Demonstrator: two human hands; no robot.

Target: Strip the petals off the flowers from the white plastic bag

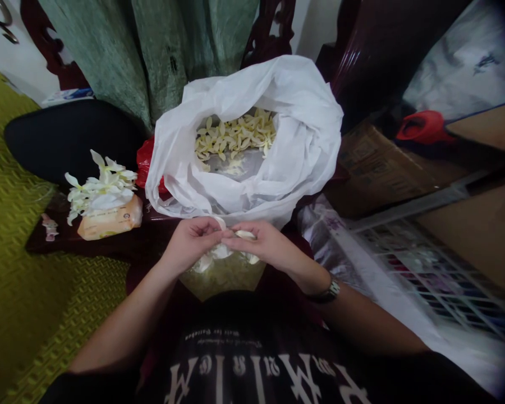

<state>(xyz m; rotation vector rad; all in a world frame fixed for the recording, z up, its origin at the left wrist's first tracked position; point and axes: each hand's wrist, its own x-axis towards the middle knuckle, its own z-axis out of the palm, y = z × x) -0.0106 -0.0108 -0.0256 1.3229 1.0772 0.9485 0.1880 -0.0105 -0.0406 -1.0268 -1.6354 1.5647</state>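
My left hand and my right hand meet above my lap, fingertips pinched together on a white-petalled flower. Pale petals show below my left fingers, and another pale flower is tucked in my right fingers. How the pieces join is hidden by my fingers. Just beyond my hands stands a wide-open white plastic bag, holding many cream-yellow flower pieces. To the left, a bunch of white flowers lies on an orange tissue pack.
A dark wooden bench holds the bag and tissue pack. Red plastic sits beside the bag, near a black rounded object. On the right are a cardboard box, a red item and a white wire rack.
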